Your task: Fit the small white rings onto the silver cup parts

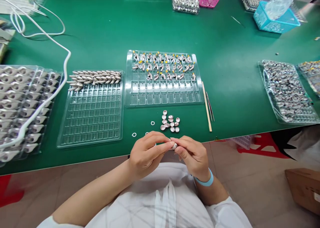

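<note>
The part (174,146) sits between the left hand (147,153) and the right hand (194,155), pinched by the fingertips of both, near the front edge of the tabletop (100,45). Loose caps (172,124) lie just beyond the hands; a tray (165,104) lies farther back.

On table (95,38), at middle: center tray (142,101), with parts in three rear rows. Left of it: second tray (92,121), with parts along the rear. Farther left: trays of parts (30,103), with cable (22,132) lying across. Before center tray: loose cups (172,124); left of these, rings (152,123). Right of center tray: stick (206,106), then tweezers (209,105). Far right: filled tray (266,88); behind, basket (267,24) with bag (278,6) inside.
</note>
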Action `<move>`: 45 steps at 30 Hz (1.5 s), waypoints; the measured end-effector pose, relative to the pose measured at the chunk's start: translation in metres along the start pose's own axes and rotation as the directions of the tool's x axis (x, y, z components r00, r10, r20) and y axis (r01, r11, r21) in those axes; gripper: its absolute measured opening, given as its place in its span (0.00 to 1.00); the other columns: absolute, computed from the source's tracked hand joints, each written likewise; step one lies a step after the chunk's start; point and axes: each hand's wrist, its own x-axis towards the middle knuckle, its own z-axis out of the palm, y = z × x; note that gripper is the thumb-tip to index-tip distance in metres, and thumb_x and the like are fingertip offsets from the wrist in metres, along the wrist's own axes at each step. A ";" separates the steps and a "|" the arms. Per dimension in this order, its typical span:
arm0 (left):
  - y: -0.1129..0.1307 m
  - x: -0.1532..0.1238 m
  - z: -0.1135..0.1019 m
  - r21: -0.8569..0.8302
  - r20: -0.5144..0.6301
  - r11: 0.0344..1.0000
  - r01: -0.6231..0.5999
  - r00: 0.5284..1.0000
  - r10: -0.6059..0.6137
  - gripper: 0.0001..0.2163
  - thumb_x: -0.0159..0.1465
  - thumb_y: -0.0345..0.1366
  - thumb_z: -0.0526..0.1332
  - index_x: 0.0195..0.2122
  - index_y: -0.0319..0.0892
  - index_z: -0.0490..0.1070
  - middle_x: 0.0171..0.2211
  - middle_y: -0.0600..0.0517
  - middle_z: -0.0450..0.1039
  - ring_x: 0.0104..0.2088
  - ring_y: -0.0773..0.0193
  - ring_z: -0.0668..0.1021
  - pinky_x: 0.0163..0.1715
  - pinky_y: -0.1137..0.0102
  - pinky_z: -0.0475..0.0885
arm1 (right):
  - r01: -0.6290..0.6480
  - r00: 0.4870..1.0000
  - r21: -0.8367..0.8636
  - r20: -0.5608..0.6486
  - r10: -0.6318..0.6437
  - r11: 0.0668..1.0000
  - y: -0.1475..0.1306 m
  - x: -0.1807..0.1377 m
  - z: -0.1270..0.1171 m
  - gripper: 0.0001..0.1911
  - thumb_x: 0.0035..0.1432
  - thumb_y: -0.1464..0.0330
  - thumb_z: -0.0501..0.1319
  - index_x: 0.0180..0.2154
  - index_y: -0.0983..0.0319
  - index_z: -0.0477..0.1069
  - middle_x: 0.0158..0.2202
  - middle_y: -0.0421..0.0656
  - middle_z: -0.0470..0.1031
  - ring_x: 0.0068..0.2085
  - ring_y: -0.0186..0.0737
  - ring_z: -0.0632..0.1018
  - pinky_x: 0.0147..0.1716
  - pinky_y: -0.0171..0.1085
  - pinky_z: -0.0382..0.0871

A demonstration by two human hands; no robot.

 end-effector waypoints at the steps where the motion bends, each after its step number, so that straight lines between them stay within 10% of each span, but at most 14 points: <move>1: 0.000 0.000 0.000 -0.010 -0.005 1.000 0.000 1.000 0.000 0.13 0.62 0.21 0.59 0.44 0.41 0.73 0.35 0.48 0.76 0.35 0.63 0.77 0.33 0.68 0.75 | -0.015 1.000 0.030 0.001 0.015 0.999 0.000 0.000 0.000 0.15 0.63 0.71 0.60 0.51 0.57 0.74 0.28 0.40 0.74 0.28 0.32 0.72 0.26 0.32 0.68; 16: 0.001 -0.002 0.002 -0.023 -0.025 1.000 0.013 1.000 -0.014 0.12 0.62 0.21 0.59 0.44 0.41 0.73 0.34 0.47 0.76 0.34 0.64 0.77 0.32 0.69 0.74 | -0.257 0.961 0.393 0.012 0.275 0.883 0.008 -0.005 0.009 0.12 0.63 0.67 0.60 0.47 0.56 0.78 0.25 0.40 0.69 0.22 0.28 0.66 0.17 0.30 0.59; 45: 0.000 -0.001 0.002 0.074 -0.003 0.996 -0.054 0.999 0.054 0.11 0.63 0.21 0.57 0.43 0.40 0.73 0.35 0.46 0.76 0.36 0.63 0.78 0.34 0.69 0.76 | -0.158 0.978 0.477 -0.043 0.203 0.865 0.013 -0.004 0.013 0.11 0.61 0.66 0.62 0.45 0.54 0.78 0.37 0.43 0.71 0.28 0.31 0.74 0.23 0.33 0.73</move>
